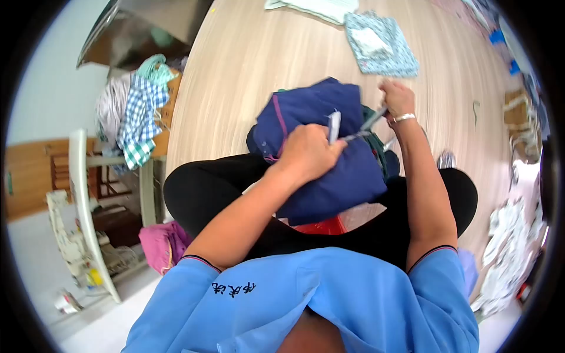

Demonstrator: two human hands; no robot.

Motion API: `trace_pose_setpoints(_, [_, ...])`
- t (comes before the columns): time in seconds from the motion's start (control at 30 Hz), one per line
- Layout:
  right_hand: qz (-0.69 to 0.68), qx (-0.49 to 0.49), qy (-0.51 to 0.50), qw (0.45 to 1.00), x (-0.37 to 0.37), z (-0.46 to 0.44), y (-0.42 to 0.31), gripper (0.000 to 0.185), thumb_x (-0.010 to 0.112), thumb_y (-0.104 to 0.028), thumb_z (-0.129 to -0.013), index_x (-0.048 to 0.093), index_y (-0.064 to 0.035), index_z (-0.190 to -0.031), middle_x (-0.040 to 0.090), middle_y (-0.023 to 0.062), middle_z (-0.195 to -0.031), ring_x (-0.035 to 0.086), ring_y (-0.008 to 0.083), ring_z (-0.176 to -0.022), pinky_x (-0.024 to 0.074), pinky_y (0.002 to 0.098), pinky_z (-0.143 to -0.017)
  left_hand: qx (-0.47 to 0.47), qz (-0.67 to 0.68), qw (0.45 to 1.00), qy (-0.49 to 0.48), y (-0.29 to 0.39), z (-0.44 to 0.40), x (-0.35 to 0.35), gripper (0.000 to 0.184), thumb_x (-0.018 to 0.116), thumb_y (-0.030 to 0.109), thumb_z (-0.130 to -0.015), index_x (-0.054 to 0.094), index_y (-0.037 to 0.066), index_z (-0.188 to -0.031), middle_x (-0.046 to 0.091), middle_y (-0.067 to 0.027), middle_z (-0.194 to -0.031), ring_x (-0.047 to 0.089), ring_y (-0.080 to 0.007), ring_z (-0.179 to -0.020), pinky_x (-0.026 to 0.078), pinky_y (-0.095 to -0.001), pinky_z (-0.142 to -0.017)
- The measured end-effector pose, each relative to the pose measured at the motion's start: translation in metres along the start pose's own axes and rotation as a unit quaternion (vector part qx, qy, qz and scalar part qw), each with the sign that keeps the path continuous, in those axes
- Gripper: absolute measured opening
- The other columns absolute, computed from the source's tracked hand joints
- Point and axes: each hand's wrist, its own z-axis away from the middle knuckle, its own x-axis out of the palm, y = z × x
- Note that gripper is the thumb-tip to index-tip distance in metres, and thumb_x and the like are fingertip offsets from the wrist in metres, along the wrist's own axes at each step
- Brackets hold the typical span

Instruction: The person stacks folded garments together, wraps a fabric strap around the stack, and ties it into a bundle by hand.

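A folded bundle of navy blue cloth (329, 100) with a pink trim line lies at the table's edge, over my lap. Dark green cloth shows along its right side. My left hand (309, 150) is closed on top of the bundle, with the pale end of a grey-white strip (334, 125) sticking up at its thumb. The strip runs on to the right, where my right hand (397, 101) grips its other part, raised just off the bundle. The right hand is slightly blurred. Whether the strip passes under the bundle is hidden.
A light blue patterned folded cloth (385, 62) with a white piece on it lies beyond the bundle, beside a pale green cloth (315, 7). Checked cloths (141, 109) hang at the left by a white-legged stand (88, 217). A red container (321, 227) shows below the bundle.
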Motion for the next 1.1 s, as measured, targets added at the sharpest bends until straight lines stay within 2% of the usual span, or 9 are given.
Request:
trace_pose_setpoints(0.13, [-0.2, 0.087, -0.153, 0.964, 0.004, 0.037, -0.027, 0.028, 0.066, -0.029, -0.084, 0.055, -0.0035, -0.089, 0.04, -0.0036, -0.053, 0.04, 0.0087, -0.042, 0.0405, 0.0279, -0.044, -0.051, -0.082, 0.994, -0.047, 0.016, -0.014, 0.011, 0.034, 0.068, 0.028, -0.076, 0.065, -0.005, -0.07, 0.062, -0.0266, -0.07, 0.063, -0.0403, -0.072, 0.049, -0.0435, -0.068])
trace_pose_setpoints(0.23, [-0.257, 0.04, -0.091, 0.961, -0.014, 0.024, -0.025, 0.034, 0.067, -0.034, -0.084, 0.054, -0.0034, -0.091, 0.043, -0.0023, -0.057, 0.044, 0.0102, -0.047, 0.0442, 0.0282, -0.048, -0.059, -0.103, 0.992, -0.048, 0.02, -0.016, 0.016, 0.035, 0.068, 0.027, -0.076, 0.064, -0.007, -0.069, 0.062, -0.0273, -0.07, 0.063, -0.0387, -0.07, 0.049, -0.0421, -0.067])
trace_pose_setpoints(0.4, [-0.077, 0.123, -0.1, 0.984, -0.031, 0.008, 0.031, 0.073, 0.077, -0.053, -0.066, 0.054, -0.0005, -0.11, 0.057, 0.0094, -0.097, 0.054, 0.019, -0.093, 0.0451, 0.0358, -0.081, -0.083, -0.133, 0.987, -0.044, 0.028, -0.014, 0.018, 0.036, 0.068, 0.026, -0.076, 0.064, -0.009, -0.071, 0.062, -0.0281, -0.071, 0.064, -0.0383, -0.07, 0.049, -0.0415, -0.066])
trace_pose_setpoints(0.5, [-0.125, 0.198, -0.074, 0.969, -0.038, 0.029, 0.039, 0.062, 0.075, -0.043, -0.073, 0.054, -0.0005, -0.114, 0.058, 0.0107, -0.106, 0.054, 0.0203, -0.096, 0.0455, 0.0345, -0.082, -0.083, -0.133, 0.987, -0.022, 0.03, -0.013, 0.021, 0.037, 0.068, 0.028, -0.076, 0.064, -0.008, -0.072, 0.062, -0.0294, -0.074, 0.064, -0.0394, -0.074, 0.049, -0.0427, -0.069])
trace_pose_setpoints(0.77, [-0.172, 0.175, -0.169, 0.954, -0.016, 0.044, 0.03, 0.045, 0.07, -0.031, -0.08, 0.058, 0.0001, -0.111, 0.062, 0.0067, -0.089, 0.06, 0.0151, -0.079, 0.0476, 0.0273, -0.068, -0.029, -0.176, 0.984, -0.011, 0.026, -0.011, 0.024, 0.041, 0.066, 0.032, -0.077, 0.065, -0.009, -0.08, 0.062, -0.0302, -0.085, 0.062, -0.0415, -0.085, 0.05, -0.0441, -0.074])
trace_pose_setpoints(0.83, [0.05, 0.106, -0.156, 0.981, -0.001, 0.043, 0.024, 0.032, 0.068, -0.026, -0.082, 0.063, 0.0002, -0.099, 0.063, 0.0045, -0.078, 0.059, 0.0161, -0.067, 0.0482, 0.028, -0.06, -0.037, -0.174, 0.984, -0.004, 0.03, 0.0, 0.026, 0.042, 0.065, 0.033, -0.078, 0.066, -0.008, -0.084, 0.063, -0.0287, -0.09, 0.062, -0.0406, -0.088, 0.05, -0.0435, -0.076])
trace_pose_setpoints(0.9, [0.082, 0.051, -0.116, 0.988, 0.01, 0.041, 0.03, 0.024, 0.058, -0.024, -0.086, 0.067, -0.0016, -0.09, 0.065, 0.0078, -0.073, 0.06, 0.021, -0.059, 0.0477, 0.0317, -0.055, -0.02, -0.183, 0.983, 0.008, 0.033, 0.006, 0.026, 0.041, 0.064, 0.033, -0.079, 0.067, -0.007, -0.086, 0.064, -0.0274, -0.091, 0.063, -0.0395, -0.089, 0.05, -0.0427, -0.078])
trace_pose_setpoints(1.0, [0.457, -0.115, -0.188, 0.862, 0.004, 0.005, 0.054, 0.03, 0.048, -0.026, -0.088, 0.068, -0.0034, -0.09, 0.067, 0.0127, -0.078, 0.061, 0.0261, -0.062, 0.0475, 0.0344, -0.056, -0.014, -0.162, 0.987, 0.014, 0.027, 0.01, 0.029, 0.038, 0.065, 0.032, -0.079, 0.067, -0.006, -0.086, 0.064, -0.0274, -0.09, 0.062, -0.0394, -0.09, 0.05, -0.0431, -0.079])
trace_pose_setpoints(1.1, [0.204, -0.006, -0.065, 0.977, 0.006, -0.005, 0.078, 0.027, 0.044, -0.023, -0.087, 0.065, -0.006, -0.087, 0.062, 0.0105, -0.069, 0.057, 0.0256, -0.055, 0.0446, 0.0382, -0.052, -0.033, -0.169, 0.985, 0.001, 0.036, 0.018, 0.03, 0.037, 0.065, 0.03, -0.08, 0.067, -0.005, -0.09, 0.064, -0.0265, -0.096, 0.062, -0.0386, -0.095, 0.05, -0.042, -0.082])
